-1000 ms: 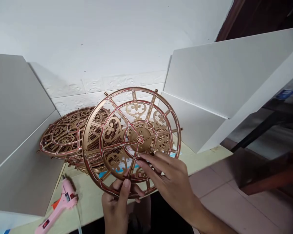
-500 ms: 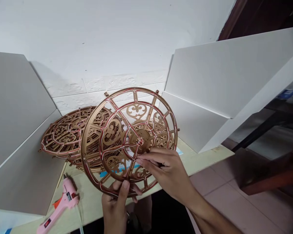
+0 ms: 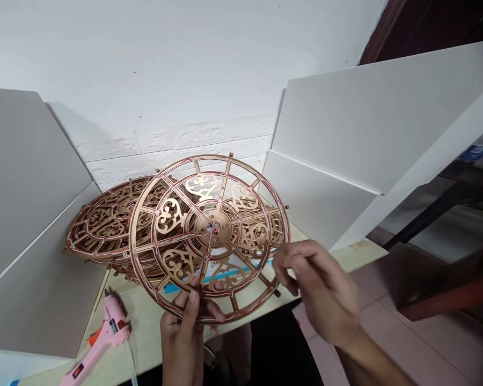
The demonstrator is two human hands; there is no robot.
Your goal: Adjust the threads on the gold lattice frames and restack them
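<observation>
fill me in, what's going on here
A person is holding a round gold openwork wheel with thin red lines along its frame. Their left hand grips its lower rim, tilting it up over the table. Their right hand is off the wheel, out to its right, with blurred, loosely curled fingers. Behind it lies a stack of similar wheels, and a pink hot glue gun rests on the table at the lower left.

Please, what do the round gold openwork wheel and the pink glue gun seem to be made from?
The openwork wheel looks like thin cut wood or plastic under metallic gold paint; its flat, crisp edges suggest this, but the paint hides the base. The glue gun looks like glossy moulded plastic, judging by its smooth, rounded shell.
</observation>
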